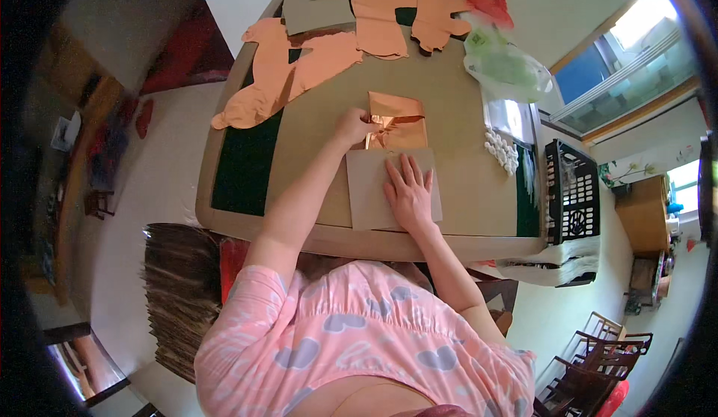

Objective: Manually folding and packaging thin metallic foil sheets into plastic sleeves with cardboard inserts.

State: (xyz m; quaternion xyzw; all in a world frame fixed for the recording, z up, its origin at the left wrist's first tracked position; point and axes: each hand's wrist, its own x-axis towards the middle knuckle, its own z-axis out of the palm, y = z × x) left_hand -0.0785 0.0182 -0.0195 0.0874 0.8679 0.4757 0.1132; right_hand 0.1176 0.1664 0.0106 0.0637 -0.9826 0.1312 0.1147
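Note:
A shiny copper-coloured foil piece [407, 134] lies in the middle of the table, wrinkled and creased, its upper part folded as a flap. My left hand [354, 127] pinches its left edge between thumb and fingers. Just below, a square grey-brown cardboard sheet [366, 196] reaches almost to the table's near edge and meets the foil's lower end. My right hand [410, 196] rests flat on this sheet, fingers spread, holding nothing. Whether the foil continues beneath the cardboard is hidden.
Orange cut-out sheets [273, 65] line the far and left sides, beside a grey card [318, 11]. Right of me are a green-and-clear plastic bag [505, 65], small white pieces [501, 153] and a black crate [574, 192]. Stacked brown sheets [179, 290] stand at lower left.

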